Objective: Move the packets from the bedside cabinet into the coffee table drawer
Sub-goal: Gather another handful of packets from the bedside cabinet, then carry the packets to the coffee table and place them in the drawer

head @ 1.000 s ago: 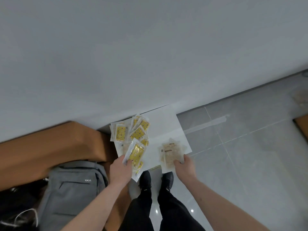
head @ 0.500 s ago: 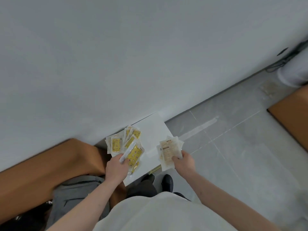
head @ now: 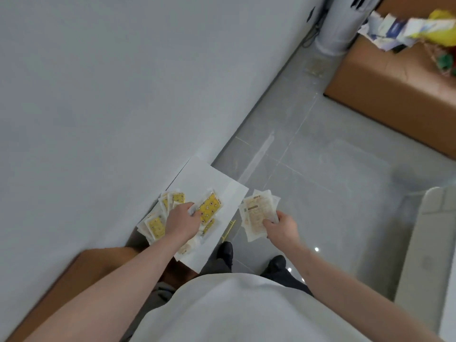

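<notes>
Packets in both hands, seen from above by a head-worn camera. Left hand (head: 182, 222) lowered over the white bedside cabinet (head: 212, 181), fingers curled and clamped on a fanned bunch of yellow packets (head: 209, 208), more of them spread under and beside the hand near the wall. Right hand (head: 280, 227) held out past the cabinet edge, over the grey tiled floor (head: 320, 169), thumb and fingers pinched on a stack of pale beige packets (head: 256, 215). Black shoes below, white shirt at the bottom. Brown cardboard box (head: 385, 95) with crumpled papers on it at the upper right, well apart. White furniture edge (head: 434, 243) at the far right; cannot tell whether coffee table or not. No drawer in view.

Judged step: gathering the last yellow packets before carrying the lot away. Best done by sliding loose packets together into one pile against the cabinet top, then closing the fingers round the whole edge, not just the top few. Slippery film wrappers likely to fan out and drop. Worth squaring the beige stack against the body before walking. Worth a glance back for stragglers by the wall.

Writing: dark printed lines and a small banner on the beige packets, too small to read. Dotted pattern on the yellow ones, no legible brand.
</notes>
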A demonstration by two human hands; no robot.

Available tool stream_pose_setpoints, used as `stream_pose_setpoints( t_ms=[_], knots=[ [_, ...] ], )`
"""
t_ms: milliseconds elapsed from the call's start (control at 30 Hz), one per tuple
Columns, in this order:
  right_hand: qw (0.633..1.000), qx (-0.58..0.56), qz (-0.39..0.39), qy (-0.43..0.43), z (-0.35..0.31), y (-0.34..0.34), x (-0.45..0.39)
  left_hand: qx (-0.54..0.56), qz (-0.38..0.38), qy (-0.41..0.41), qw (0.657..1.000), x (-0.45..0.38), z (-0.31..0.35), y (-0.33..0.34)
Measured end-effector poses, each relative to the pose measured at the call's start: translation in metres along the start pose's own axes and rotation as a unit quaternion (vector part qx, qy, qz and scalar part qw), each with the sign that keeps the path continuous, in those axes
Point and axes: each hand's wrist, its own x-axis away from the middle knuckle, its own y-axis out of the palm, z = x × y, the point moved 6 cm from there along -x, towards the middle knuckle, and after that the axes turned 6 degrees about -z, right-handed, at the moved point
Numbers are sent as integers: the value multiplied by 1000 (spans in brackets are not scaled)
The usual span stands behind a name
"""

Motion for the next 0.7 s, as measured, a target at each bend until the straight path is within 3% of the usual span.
stream_pose_setpoints(
  t_ms=[367, 700],
  knots=[
    [978, -126, 153, 60, 115, -92, 72, -138, -99, 160, 972, 28, 132, 98],
    [941, -206, 248, 104, 269, -185, 168, -197, -162, 264, 930, 137, 223, 249]
  ],
)
